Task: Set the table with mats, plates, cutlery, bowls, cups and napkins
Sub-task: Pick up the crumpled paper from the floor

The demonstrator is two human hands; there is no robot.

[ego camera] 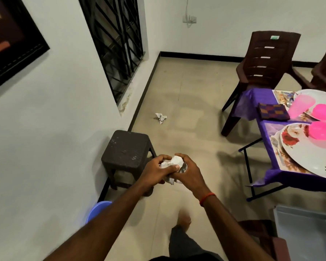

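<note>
At right, cut off by the frame edge, the purple-covered surface (260, 129) carries flowered plates (309, 159), pink bowls (323, 129), a cup (300, 106) and a folded cloth (273, 111). Well apart from it, above the floor beside a dark stool (126, 147), the left hand (154, 170) and right hand (188, 166) both curl round a crumpled paper napkin (174, 161). It is probably light, soft and easily torn, best taken by a loose edge. Fingers hide its middle; whether it wraps anything cannot be told.

head cam | wide-angle, faces fwd+down | left hand (154, 169) & right hand (188, 170) close, ctr | table (250, 102) at rt edge
</note>
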